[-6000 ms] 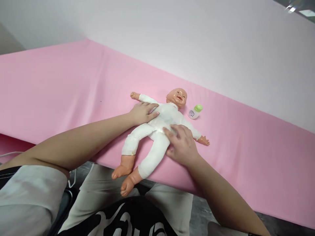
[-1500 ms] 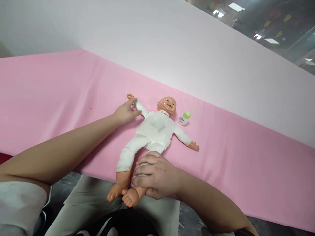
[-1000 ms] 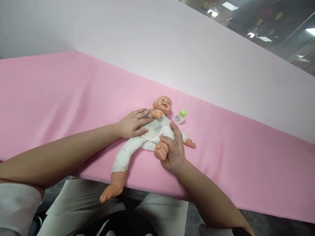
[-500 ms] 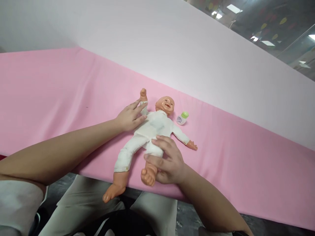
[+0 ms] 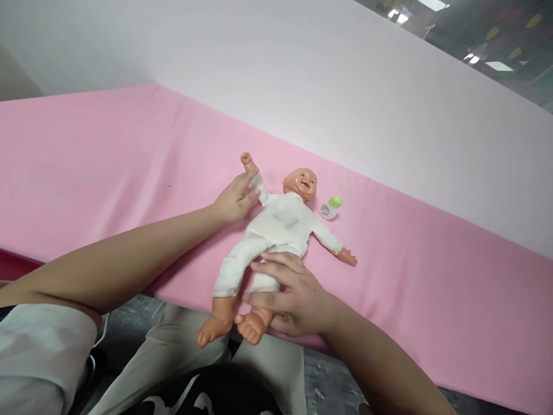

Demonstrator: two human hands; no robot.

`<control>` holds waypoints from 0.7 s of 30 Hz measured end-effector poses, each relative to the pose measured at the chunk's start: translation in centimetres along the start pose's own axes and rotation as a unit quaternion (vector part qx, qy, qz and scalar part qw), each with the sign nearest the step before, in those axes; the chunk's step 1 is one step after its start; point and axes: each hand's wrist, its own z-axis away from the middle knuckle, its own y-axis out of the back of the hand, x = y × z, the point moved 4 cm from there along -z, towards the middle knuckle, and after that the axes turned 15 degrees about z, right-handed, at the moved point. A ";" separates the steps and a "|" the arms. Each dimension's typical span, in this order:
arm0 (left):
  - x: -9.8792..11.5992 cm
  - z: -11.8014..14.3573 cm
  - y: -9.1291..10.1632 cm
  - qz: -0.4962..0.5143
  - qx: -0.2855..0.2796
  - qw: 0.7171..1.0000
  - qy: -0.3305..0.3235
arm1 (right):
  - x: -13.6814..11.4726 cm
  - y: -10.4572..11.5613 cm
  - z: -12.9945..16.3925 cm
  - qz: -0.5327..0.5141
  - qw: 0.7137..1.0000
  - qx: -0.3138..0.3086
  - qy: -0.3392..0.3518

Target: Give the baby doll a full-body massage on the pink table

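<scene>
Pink cloth covers the counter (image 5: 108, 150). Doll (image 5: 280, 222) in a white suit lies face up on it near the front edge, long axis diagonal: head toward the far right, feet toward the near left, both feet hanging past the counter edge. Doll's arms are spread; the one on the person's left is raised up-left, the other lies out to the right on the cloth.

Left hand (image 5: 235, 199) holds the raised doll arm at the forearm, fingers partly closed against the sleeve; full wrap cannot be told. Right hand (image 5: 289, 294) is clamped around the doll's lower leg just above the foot, fingers curled over the top.

Small bottle (image 5: 330, 208) with a green cap lies on its side just beside the doll's head, not touching.
</scene>
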 end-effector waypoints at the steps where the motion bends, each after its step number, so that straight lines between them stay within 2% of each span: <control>1: 0.5 0.2 -0.1 -0.005 -0.010 1.000 -0.009 | 0.3 0.3 0.1 0.016 0.999 0.036 -0.015; 4: 2.2 0.8 -0.8 -0.037 -0.069 0.995 -0.055 | 2.0 1.1 0.6 0.092 0.985 0.116 -0.091; 6: 3.2 1.1 -1.5 -0.057 -0.123 0.986 -0.102 | 3.6 1.3 1.0 0.138 0.967 0.145 -0.156; 9: 4.3 1.4 -2.3 -0.067 -0.202 0.963 -0.165 | 5.7 0.7 1.5 0.154 0.952 0.132 -0.228; 12: 4.6 1.5 -2.6 -0.076 -0.233 0.956 -0.163 | 6.8 -0.3 1.5 0.115 0.955 0.078 -0.263; 14: 4.4 1.4 -2.6 -0.080 -0.229 0.960 -0.141 | 6.8 -0.5 1.4 0.087 0.959 0.069 -0.261; 16: 4.2 1.4 -2.5 -0.078 -0.210 0.968 -0.115 | 6.1 -0.2 1.1 0.078 0.966 0.086 -0.233; 19: 3.8 1.1 -1.9 -0.074 -0.139 0.985 -0.064 | 4.4 0.6 0.6 0.102 0.974 0.112 -0.170; 21: 3.2 0.8 -1.4 -0.068 -0.084 0.994 -0.018 | 2.9 1.0 0.3 0.128 0.978 0.108 -0.125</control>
